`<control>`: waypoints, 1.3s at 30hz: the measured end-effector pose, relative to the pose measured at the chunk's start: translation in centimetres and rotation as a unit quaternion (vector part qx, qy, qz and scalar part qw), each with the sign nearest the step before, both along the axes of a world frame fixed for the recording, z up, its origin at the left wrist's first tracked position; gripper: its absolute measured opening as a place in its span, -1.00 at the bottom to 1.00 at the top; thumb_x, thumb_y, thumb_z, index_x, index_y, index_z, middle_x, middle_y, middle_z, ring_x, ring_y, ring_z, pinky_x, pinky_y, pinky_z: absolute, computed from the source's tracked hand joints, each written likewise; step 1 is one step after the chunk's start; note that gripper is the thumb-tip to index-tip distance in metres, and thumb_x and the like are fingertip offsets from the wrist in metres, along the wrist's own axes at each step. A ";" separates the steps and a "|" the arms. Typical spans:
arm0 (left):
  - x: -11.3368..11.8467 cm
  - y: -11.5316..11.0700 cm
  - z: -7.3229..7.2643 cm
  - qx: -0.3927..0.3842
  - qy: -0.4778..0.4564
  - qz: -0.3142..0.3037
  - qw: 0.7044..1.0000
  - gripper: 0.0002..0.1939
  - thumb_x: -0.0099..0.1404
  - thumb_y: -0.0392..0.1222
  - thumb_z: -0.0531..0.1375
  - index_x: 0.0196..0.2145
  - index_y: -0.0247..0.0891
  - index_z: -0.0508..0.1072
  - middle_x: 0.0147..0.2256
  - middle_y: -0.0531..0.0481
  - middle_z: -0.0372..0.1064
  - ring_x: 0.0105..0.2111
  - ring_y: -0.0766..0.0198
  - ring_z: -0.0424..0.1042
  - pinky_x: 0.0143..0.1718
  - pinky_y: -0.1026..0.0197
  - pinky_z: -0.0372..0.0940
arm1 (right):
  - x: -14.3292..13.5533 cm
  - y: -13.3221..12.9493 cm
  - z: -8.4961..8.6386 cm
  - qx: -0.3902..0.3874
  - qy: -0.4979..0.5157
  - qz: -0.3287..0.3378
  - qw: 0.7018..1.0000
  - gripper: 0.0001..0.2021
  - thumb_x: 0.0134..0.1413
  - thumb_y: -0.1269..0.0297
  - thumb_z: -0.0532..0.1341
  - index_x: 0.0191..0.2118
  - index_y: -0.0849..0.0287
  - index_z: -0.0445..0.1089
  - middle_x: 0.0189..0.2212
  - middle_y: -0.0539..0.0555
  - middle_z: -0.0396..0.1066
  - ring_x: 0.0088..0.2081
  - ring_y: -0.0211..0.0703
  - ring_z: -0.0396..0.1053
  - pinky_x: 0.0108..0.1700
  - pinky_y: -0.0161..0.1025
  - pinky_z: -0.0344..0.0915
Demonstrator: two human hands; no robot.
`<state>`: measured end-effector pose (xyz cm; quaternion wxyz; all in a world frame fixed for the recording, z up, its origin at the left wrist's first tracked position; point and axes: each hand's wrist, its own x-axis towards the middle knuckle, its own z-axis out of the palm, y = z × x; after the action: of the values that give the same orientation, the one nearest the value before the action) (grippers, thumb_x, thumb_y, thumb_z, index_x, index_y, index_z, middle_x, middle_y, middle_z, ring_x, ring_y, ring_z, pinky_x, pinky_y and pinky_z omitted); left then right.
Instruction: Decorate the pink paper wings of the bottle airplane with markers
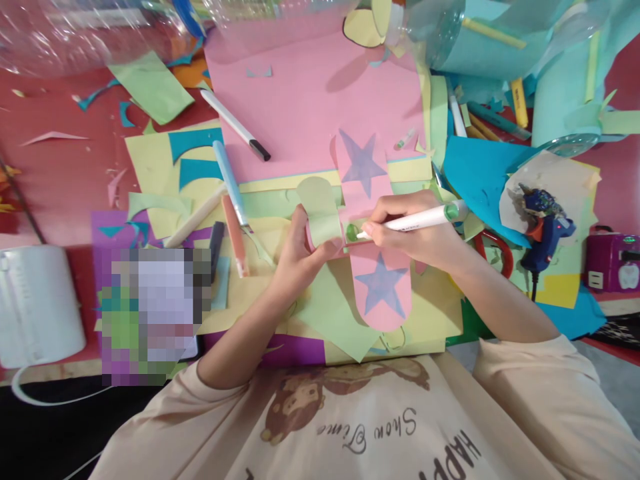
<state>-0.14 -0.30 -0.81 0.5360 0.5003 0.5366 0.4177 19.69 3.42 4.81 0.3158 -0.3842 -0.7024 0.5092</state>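
My right hand (410, 230) is closed round a white marker (423, 220) with a green end. The marker's tip touches a small green-coloured patch (353, 232) on a pink paper piece. That pink paper piece (365, 208) has a rounded lower end and bears two blue-purple stars, one above and one below my right hand. My left hand (310, 250) pinches a small pale green and pink paper piece (324, 230) at the left edge of the green patch. Whether this piece is joined to the starred paper I cannot tell.
A blue glue gun (545, 233) and red-handled scissors (505, 257) lie at the right. Plastic bottles (565, 100) stand at the back. Several markers, such as a black-tipped one (235, 123), and paper scraps lie around. A white container (40, 307) is far left.
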 end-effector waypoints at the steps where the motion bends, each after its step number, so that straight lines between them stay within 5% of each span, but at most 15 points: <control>1: 0.0 0.0 0.0 0.001 0.003 -0.001 1.000 -0.63 0.12 -0.04 0.31 -0.16 -0.18 0.32 -0.07 -0.02 0.30 -0.04 0.11 0.31 -0.03 0.12 0.26 | 0.0 0.0 0.0 -0.009 -0.001 0.004 1.000 -0.77 0.08 0.43 0.24 -0.56 0.24 0.29 -0.66 -0.14 0.16 -0.60 -0.46 0.04 -0.56 -0.39 -0.04; 16: 0.0 -0.1 0.0 -0.004 -0.006 0.003 1.000 -0.63 0.11 -0.04 0.31 -0.17 -0.20 0.34 -0.08 -0.02 0.31 -0.05 0.13 0.33 -0.07 0.14 0.32 | -0.1 0.1 -0.2 0.048 -0.018 -0.035 0.998 -0.73 0.15 0.31 0.22 -0.55 0.23 0.27 -0.62 -0.11 0.18 -0.57 -0.44 0.06 -0.52 -0.39 -0.01; 29: -0.2 0.0 -0.3 0.005 -0.006 -0.005 1.000 -0.62 0.13 -0.04 0.31 -0.15 -0.20 0.33 -0.06 -0.02 0.30 -0.04 0.12 0.32 -0.03 0.12 0.28 | 0.0 0.1 0.1 0.027 -0.006 -0.014 1.000 -0.76 0.05 0.46 0.24 -0.59 0.23 0.25 -0.67 -0.15 0.12 -0.60 -0.47 -0.01 -0.57 -0.38 -0.06; 39: -0.2 -0.2 -0.4 0.000 -0.019 -0.008 1.000 -0.63 0.15 -0.02 0.31 -0.16 -0.19 0.31 -0.11 -0.03 0.29 -0.08 0.12 0.33 -0.05 0.09 0.29 | 0.6 0.6 0.0 -0.053 0.117 -0.105 0.986 -0.82 0.20 0.24 0.19 -0.38 0.21 0.39 -0.57 -0.06 0.39 -0.62 -0.42 0.28 -0.62 -0.41 0.19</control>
<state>-0.31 -0.50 -1.17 0.5493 0.4964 0.5224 0.4230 20.30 4.04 4.80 0.4271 -0.4098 -0.5881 0.5511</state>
